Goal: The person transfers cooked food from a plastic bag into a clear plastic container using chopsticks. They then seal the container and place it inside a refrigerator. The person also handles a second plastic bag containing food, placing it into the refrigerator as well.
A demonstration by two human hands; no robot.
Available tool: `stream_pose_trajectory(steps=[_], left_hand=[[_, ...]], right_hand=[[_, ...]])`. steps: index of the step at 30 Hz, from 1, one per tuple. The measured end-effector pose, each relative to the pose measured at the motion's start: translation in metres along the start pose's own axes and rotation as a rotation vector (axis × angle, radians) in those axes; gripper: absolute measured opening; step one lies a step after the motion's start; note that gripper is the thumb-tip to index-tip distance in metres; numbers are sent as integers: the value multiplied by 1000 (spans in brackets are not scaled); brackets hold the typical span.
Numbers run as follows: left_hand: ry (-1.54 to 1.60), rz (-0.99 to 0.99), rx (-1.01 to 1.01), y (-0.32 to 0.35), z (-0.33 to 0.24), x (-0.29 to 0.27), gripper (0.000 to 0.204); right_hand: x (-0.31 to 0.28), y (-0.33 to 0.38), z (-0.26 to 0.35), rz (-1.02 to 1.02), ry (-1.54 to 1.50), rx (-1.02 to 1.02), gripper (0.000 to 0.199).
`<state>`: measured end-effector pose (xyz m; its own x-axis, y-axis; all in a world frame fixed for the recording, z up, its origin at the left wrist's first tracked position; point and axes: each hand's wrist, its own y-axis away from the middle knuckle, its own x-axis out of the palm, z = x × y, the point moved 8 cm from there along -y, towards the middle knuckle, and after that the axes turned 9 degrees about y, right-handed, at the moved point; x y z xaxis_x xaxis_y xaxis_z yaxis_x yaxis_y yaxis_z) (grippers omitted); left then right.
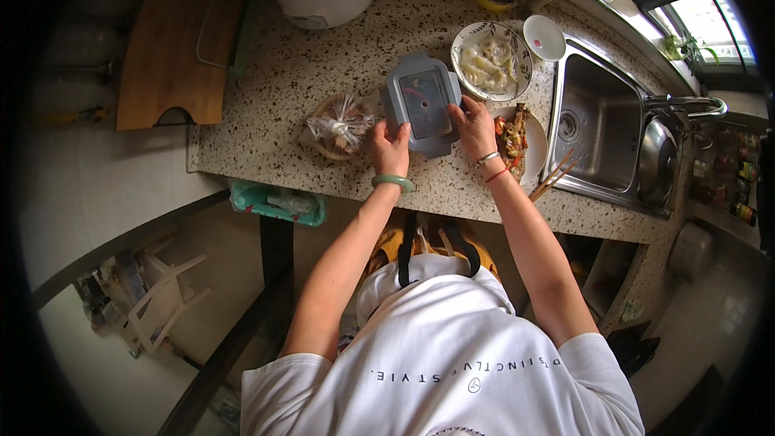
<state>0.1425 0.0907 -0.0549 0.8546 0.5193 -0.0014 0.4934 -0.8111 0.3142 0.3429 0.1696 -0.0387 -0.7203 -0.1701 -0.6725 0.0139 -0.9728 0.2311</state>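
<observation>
Head view shows me both hands gripping a grey lidded container (423, 103) on the speckled tabletop (307, 73): left hand (391, 149) at its near-left edge, right hand (475, 125) at its right side. Crowding it are a tied plastic bag (341, 123) just to the left, a plate of dumplings (491, 60) behind, and a plate of cooked food (517, 139) right beside my right hand. Chopsticks (554, 178) rest on the rim of the sink (601, 125).

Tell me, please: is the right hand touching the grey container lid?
Touching. The head view shows the right hand with fingers on the edge of the grey container lid.
</observation>
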Motion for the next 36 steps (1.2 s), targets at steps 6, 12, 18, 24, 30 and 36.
stream_pose_trajectory(steps=[6, 12, 18, 24, 30, 36], left_hand=[[64, 131, -177, 1, -5, 10, 42], [-11, 103, -220, -10, -1, 14, 58], [-71, 136, -296, -23, 7, 22, 67], [-65, 162, -331, -15, -4, 23, 67], [207, 208, -411, -6, -6, 16, 63], [420, 384, -451, 27, -41, 25, 57]], right_hand=[[8, 1, -9, -53, -98, 13, 46], [10, 2, 6, 42, -88, 70, 52], [20, -6, -10, 9, -58, 123, 64], [21, 3, -11, 95, -85, 263, 77], [19, 21, 12, 91, -310, 222, 67], [15, 57, 29, 303, -904, 374, 58]])
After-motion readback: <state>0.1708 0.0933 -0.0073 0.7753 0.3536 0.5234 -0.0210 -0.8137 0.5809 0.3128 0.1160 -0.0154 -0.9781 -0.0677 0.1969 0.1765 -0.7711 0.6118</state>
